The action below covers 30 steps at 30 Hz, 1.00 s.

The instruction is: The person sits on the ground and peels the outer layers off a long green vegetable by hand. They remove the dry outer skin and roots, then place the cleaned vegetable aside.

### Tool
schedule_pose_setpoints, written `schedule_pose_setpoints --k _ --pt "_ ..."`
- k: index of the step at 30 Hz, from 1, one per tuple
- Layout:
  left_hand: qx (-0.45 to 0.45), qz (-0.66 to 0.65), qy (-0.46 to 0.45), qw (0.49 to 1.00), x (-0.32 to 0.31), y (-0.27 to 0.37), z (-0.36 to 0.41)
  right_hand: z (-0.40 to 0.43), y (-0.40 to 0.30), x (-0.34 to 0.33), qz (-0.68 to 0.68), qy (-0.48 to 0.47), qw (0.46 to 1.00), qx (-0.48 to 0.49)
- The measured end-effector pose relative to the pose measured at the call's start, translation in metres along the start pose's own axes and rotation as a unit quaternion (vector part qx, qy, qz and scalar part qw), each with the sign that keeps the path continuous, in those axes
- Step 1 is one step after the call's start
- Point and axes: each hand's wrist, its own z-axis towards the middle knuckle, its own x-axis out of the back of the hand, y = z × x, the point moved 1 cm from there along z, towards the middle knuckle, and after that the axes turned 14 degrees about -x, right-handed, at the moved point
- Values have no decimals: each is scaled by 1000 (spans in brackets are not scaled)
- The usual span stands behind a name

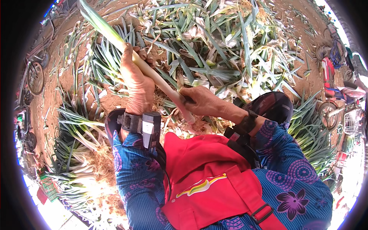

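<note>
A long Welsh onion slants across the view, its green top at the upper left and its pale root end near the red apron. My left hand is wrapped around the middle of its stalk. Lower down, the curled fingers of my right hand pinch at the white part, just above the roots. Whether they grip the stalk itself or only its outer skin is hard to see. Below the hands, the root end hangs over pale peelings and roots on the ground.
Ahead lies a big heap of stripped green leaves. Untrimmed onions with roots are stacked at my left, and more onions lie at the right. A bicycle stands far left; a red vehicle stands far right.
</note>
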Motion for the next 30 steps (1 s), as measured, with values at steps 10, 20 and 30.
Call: schedule_pose_setpoints --k 10,20,30 --pt "14 -51 -47 998 -1 8 0 0 5 -1 153 -38 985 -67" --pt "15 -88 -87 992 -5 19 -1 -1 4 9 291 -88 940 -154" --pt "33 -118 -182 976 -5 16 1 -4 10 5 313 -121 926 -175"
